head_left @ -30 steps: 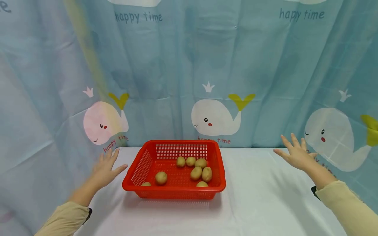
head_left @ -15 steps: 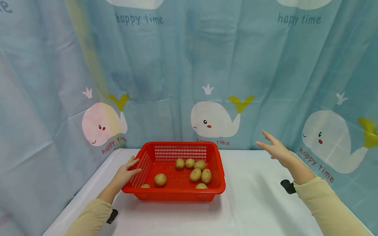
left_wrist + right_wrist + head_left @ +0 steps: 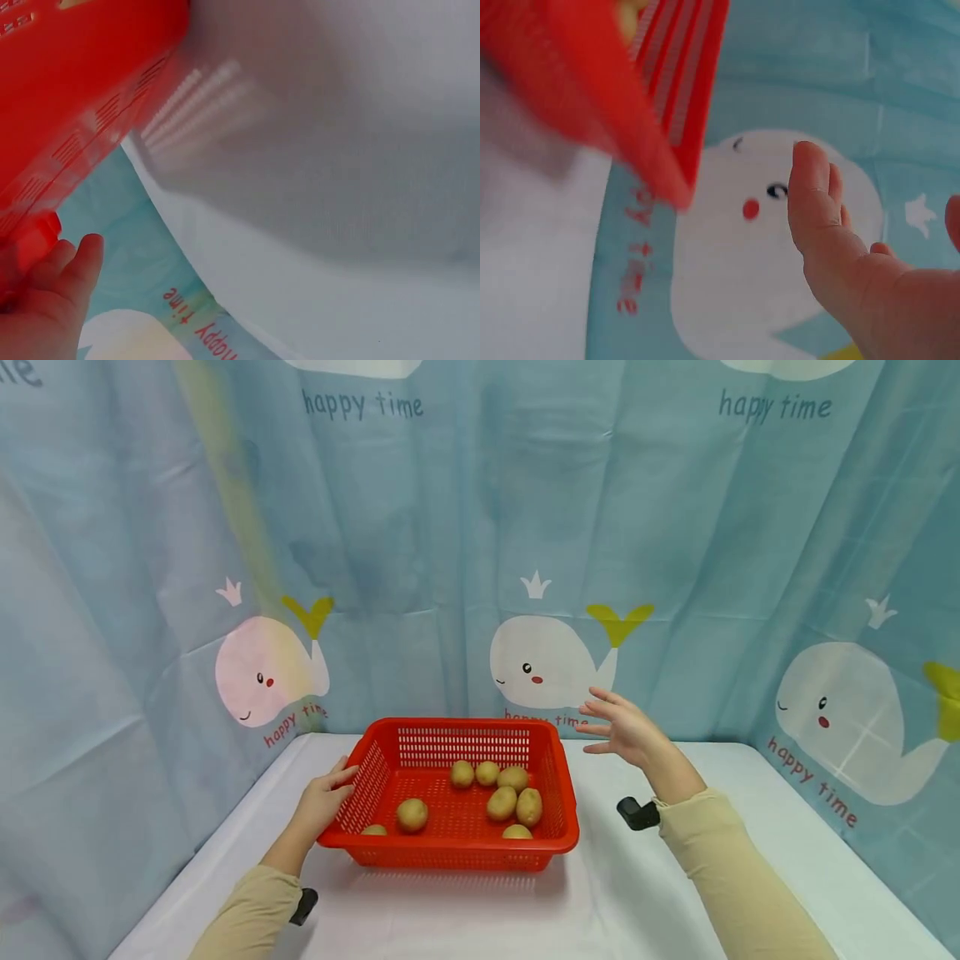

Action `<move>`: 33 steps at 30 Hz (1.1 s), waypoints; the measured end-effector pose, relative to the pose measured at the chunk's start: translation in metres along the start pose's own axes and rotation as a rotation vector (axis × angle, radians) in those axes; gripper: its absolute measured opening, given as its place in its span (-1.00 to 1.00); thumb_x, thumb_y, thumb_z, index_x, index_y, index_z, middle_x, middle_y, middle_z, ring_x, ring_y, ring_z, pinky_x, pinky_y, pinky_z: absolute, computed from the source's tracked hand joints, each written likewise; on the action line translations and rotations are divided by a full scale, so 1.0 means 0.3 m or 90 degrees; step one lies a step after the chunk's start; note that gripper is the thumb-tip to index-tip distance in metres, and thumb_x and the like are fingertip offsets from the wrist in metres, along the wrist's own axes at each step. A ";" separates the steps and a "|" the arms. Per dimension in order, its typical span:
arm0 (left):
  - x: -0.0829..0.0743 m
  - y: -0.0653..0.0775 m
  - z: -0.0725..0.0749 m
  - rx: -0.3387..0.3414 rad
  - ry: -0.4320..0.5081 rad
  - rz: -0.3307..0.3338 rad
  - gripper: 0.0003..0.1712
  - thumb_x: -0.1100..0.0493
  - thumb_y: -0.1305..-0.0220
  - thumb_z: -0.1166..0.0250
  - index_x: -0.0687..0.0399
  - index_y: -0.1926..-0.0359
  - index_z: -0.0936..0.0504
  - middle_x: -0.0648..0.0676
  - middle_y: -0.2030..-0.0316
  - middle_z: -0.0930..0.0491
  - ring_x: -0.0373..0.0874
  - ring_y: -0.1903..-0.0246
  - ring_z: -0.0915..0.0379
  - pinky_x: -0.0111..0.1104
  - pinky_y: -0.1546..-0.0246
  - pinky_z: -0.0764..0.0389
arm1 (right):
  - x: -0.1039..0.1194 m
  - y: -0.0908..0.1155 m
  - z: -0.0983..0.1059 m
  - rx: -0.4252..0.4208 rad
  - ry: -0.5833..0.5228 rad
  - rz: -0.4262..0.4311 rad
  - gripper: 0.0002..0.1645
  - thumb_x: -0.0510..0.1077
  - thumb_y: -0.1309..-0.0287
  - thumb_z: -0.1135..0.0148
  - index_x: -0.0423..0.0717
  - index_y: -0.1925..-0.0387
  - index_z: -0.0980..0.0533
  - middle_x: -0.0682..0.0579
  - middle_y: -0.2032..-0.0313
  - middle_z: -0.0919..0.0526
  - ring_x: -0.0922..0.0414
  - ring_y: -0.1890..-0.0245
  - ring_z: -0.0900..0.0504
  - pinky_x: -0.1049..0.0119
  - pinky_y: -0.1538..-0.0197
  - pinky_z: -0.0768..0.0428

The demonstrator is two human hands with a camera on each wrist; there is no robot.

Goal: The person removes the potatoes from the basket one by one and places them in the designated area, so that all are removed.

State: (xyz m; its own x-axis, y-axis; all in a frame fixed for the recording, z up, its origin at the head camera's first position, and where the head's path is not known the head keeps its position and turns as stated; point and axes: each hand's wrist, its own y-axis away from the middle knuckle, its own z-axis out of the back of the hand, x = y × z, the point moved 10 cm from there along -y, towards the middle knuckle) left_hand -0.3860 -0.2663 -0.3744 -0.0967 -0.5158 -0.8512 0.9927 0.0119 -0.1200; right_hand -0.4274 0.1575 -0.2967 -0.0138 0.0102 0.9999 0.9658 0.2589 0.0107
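Closer to the red basket (image 3: 450, 843) than a second ago, the left hand (image 3: 317, 802) has come in from apart to its left rim, while the right hand (image 3: 628, 732) has swung inward to just beyond its right rim. At the basket's left side, the left fingers touch the rim; whether they are truly curled round it I cannot tell. To the basket's upper right, the right hand is wide, its fingers spread around nothing and clear of the rim. Inside the basket, five potatoes (image 3: 502, 803) gather toward the right back, one round potato (image 3: 412, 815) sits left of centre, and two more peep over the front rim. The basket stands upright on the white cloth (image 3: 450, 927), with the whale-printed curtain (image 3: 412, 527) behind it. With contact on one side only, lifting there could tip the basket and roll the loose potatoes rightward; a sideways push could drag the cloth.
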 end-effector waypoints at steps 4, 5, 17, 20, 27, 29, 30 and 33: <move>-0.003 0.001 0.004 -0.019 -0.005 0.004 -0.50 0.42 -0.36 0.01 0.51 -0.29 -0.28 0.35 -0.41 -0.01 0.31 -0.41 0.13 0.09 -0.37 0.01 | -0.043 -0.082 -0.092 -0.009 -0.140 -0.048 -0.22 -0.11 -0.48 0.16 -0.10 -0.53 0.25 -0.34 -0.46 0.04 -0.30 -0.39 -0.10 -0.29 -0.33 -0.12; -0.001 0.000 0.003 -0.022 -0.005 0.005 -0.50 0.42 -0.35 0.01 0.51 -0.29 -0.28 0.35 -0.41 -0.02 0.31 -0.41 0.12 0.08 -0.37 0.00 | -0.061 -0.104 -0.117 -0.012 -0.176 -0.066 -0.21 -0.11 -0.47 0.15 -0.08 -0.54 0.25 -0.32 -0.46 0.04 -0.28 -0.40 -0.09 -0.28 -0.34 -0.11; 0.004 0.003 -0.010 -0.068 0.021 0.019 -0.52 0.43 -0.33 -0.01 0.51 -0.26 -0.34 0.32 -0.39 -0.10 0.27 -0.40 0.07 0.07 -0.37 -0.01 | -0.317 -0.274 -0.207 -0.115 -0.138 -0.209 -0.32 -0.14 -0.39 -0.01 -0.16 -0.46 -0.08 -0.31 -0.41 -0.15 -0.25 -0.38 -0.14 -0.20 -0.35 -0.16; 0.005 0.007 -0.012 -0.068 0.021 0.024 -0.52 0.42 -0.33 -0.01 0.51 -0.26 -0.34 0.32 -0.39 -0.10 0.27 -0.40 0.07 0.06 -0.37 -0.02 | -0.350 -0.292 -0.193 -0.128 -0.065 -0.224 -0.31 -0.15 -0.35 -0.10 -0.18 -0.43 -0.15 -0.33 -0.39 -0.16 -0.29 -0.35 -0.15 -0.25 -0.31 -0.19; 0.009 0.019 0.000 -0.074 0.013 0.036 -0.51 0.41 -0.33 0.00 0.50 -0.26 -0.34 0.31 -0.40 -0.10 0.28 -0.41 0.07 0.08 -0.36 -0.03 | -0.394 -0.279 -0.197 -0.089 0.125 -0.315 -0.08 -0.02 -0.20 -0.26 -0.36 -0.40 -0.07 -0.42 -0.33 -0.19 -0.36 -0.31 -0.17 -0.26 -0.30 -0.21; 0.006 0.021 0.001 -0.073 0.018 0.035 -0.52 0.42 -0.34 0.00 0.50 -0.26 -0.34 0.30 -0.40 -0.09 0.27 -0.41 0.08 0.08 -0.36 -0.03 | -0.407 -0.260 -0.187 -0.088 0.180 -0.353 -0.02 0.05 -0.11 -0.30 -0.38 -0.37 -0.10 -0.43 -0.28 -0.27 -0.34 -0.30 -0.19 -0.22 -0.30 -0.25; 0.003 0.022 0.001 -0.073 0.019 0.033 -0.52 0.42 -0.34 0.00 0.51 -0.26 -0.34 0.31 -0.40 -0.10 0.27 -0.41 0.07 0.08 -0.36 -0.03 | -0.416 -0.250 -0.183 -0.090 0.187 -0.375 0.01 0.07 -0.08 -0.32 -0.39 -0.37 -0.10 -0.45 -0.27 -0.28 -0.33 -0.31 -0.18 -0.20 -0.31 -0.24; -0.004 0.022 0.001 -0.073 0.021 0.029 -0.52 0.42 -0.34 -0.01 0.51 -0.26 -0.35 0.30 -0.39 -0.11 0.26 -0.41 0.07 0.07 -0.36 -0.03 | -0.426 -0.242 -0.182 -0.089 0.190 -0.400 0.03 0.06 -0.06 -0.34 -0.42 -0.37 -0.10 -0.54 -0.26 -0.25 -0.35 -0.34 -0.15 -0.16 -0.34 -0.21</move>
State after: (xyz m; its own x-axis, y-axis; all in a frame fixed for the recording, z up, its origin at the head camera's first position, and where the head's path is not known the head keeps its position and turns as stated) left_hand -0.3793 -0.2659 -0.3741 -0.0553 -0.4834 -0.8736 0.9816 0.1340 -0.1363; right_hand -0.4816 0.0845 -0.4246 -0.5266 -0.3711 0.7648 0.8229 0.0031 0.5681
